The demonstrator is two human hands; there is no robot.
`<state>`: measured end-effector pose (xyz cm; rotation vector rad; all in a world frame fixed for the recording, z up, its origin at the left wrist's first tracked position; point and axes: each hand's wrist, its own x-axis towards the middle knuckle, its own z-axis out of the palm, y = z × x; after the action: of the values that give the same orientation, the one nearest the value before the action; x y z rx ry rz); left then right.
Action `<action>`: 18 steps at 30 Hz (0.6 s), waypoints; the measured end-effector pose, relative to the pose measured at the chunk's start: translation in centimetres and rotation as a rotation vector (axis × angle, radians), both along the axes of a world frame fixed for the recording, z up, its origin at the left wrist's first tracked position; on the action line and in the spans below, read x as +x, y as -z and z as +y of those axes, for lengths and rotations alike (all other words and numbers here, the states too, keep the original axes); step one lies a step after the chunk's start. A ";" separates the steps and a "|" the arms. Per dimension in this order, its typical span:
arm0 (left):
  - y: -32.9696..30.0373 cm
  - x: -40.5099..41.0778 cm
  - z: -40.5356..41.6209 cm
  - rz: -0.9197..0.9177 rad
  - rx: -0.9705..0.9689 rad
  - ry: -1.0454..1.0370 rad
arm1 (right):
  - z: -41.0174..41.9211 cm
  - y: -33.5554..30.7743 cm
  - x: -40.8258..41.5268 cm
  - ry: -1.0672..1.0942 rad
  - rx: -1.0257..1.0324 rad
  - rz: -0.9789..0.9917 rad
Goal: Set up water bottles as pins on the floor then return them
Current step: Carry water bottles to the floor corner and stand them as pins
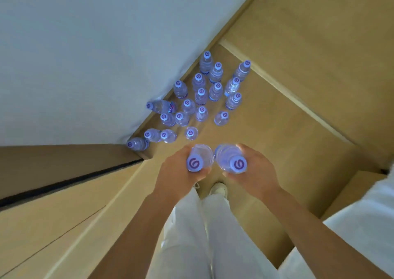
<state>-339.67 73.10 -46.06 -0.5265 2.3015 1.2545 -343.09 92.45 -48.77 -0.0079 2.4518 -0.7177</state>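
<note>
Nearest the camera, two clear plastic water bottles with white purple-swirl caps are carried upright, caps up; the left hand (181, 168) curls round one bottle (199, 158), the right hand (253, 170) round the other (231, 157), probably to join or leave the cluster of standing bottles (200, 99) beyond on the tan floor (277, 129) beside a pale wall (85, 55); forearms reach forward, side by side.

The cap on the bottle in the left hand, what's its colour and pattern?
White cap with a purple swirl logo, clearest in the head view.
</note>
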 end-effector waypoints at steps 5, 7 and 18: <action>-11.2 5.7 -2.7 0.090 -0.082 -0.131 | -3.0 -9.7 4.6 -0.095 -0.089 0.181; -14.5 8.6 -4.1 0.119 -0.130 -0.204 | -4.5 -13.2 6.3 -0.119 -0.160 0.247; -26.4 30.6 -10.3 0.194 -0.466 -0.548 | -16.0 -27.4 20.6 -0.550 -0.441 0.392</action>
<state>-309.06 62.76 -19.63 -1.3192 2.7355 1.0074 -322.46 76.44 -21.39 -1.0320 2.4019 -1.0454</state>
